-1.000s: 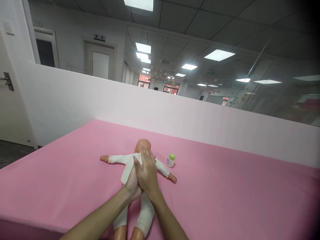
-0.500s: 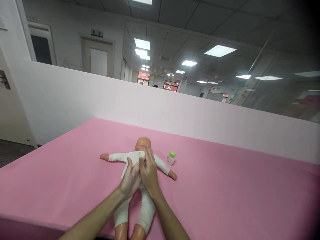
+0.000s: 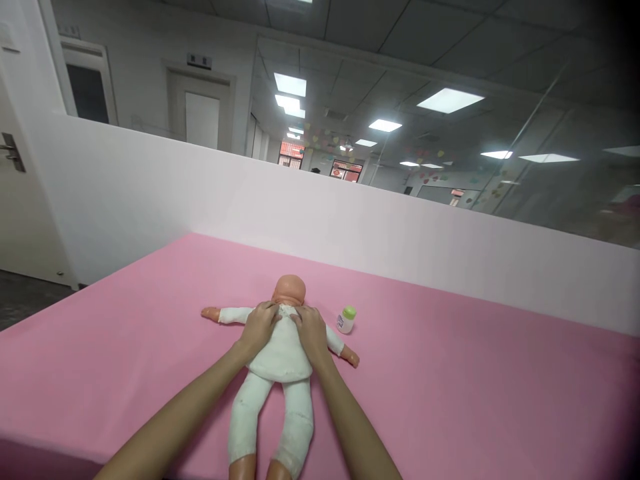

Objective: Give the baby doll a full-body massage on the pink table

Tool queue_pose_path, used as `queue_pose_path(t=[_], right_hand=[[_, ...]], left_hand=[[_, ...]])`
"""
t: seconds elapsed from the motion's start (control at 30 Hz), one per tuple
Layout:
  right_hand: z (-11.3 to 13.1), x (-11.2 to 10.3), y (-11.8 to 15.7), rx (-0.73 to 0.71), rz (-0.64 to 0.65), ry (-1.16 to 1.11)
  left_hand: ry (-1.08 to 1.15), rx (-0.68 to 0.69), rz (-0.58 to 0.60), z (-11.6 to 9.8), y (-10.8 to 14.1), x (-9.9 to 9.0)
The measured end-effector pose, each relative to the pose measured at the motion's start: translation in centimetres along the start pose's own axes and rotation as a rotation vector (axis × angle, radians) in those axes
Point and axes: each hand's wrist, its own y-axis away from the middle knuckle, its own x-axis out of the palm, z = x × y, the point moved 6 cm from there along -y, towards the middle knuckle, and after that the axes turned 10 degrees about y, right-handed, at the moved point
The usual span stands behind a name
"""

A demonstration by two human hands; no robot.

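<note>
A baby doll (image 3: pixel 280 353) lies on its back on a pink-covered table (image 3: pixel 125 380), wearing a white cloth suit (image 3: pixel 280 357) with its head, hands and feet bare. My left hand (image 3: pixel 259 327) and my right hand (image 3: pixel 311 333) sit on either side of the suit's collar (image 3: pixel 286 311), fingers bunched on the cloth at the doll's upper chest. A small bottle with a green cap (image 3: pixel 346 320) stands just beyond the doll's left arm, close to my right hand but not touching it.
A white partition (image 3: pixel 350 227) runs along the far edge of the pink table. A door with a metal handle (image 3: pixel 11 152) stands at the left, and a glass wall (image 3: pixel 530 167) lies beyond the partition on the right. Pink sheet stretches to the right.
My hands have moved apart, from together over the doll's chest to either side of its collar. The suit's front now lies flat and closed over the chest.
</note>
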Motion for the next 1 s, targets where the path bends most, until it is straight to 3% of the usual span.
queue_pose_path(t=[0.2, 0.37, 0.5, 0.7, 0.87, 1.0], right_hand=[[-1.0, 2.8, 0.1, -0.023, 0.018, 0.001], [-1.4, 4.5, 0.1, -0.023, 0.043, 0.187], [-1.2, 5.0, -0.1, -0.057, 0.079, 0.251], [-1.4, 4.9, -0.1, -0.022, 0.093, 0.204], [-0.9, 3.0, 1.1, -0.092, 0.025, 0.015], [-0.4, 2.2, 2.3, -0.130, 0.036, -0.084]], left_hand=[[-0.141, -0.060, 0.082, 0.6, -0.4, 0.9], [-0.277, -0.120, 0.202, 0.4, -1.3, 1.6], [-0.302, -0.153, 0.224, 0.3, -1.8, 1.7], [-0.309, -0.149, 0.231, 0.1, -1.7, 1.5], [-0.307, -0.068, 0.161, -1.5, -0.4, 0.3], [-0.153, 0.000, 0.120, -2.1, 1.0, -0.3]])
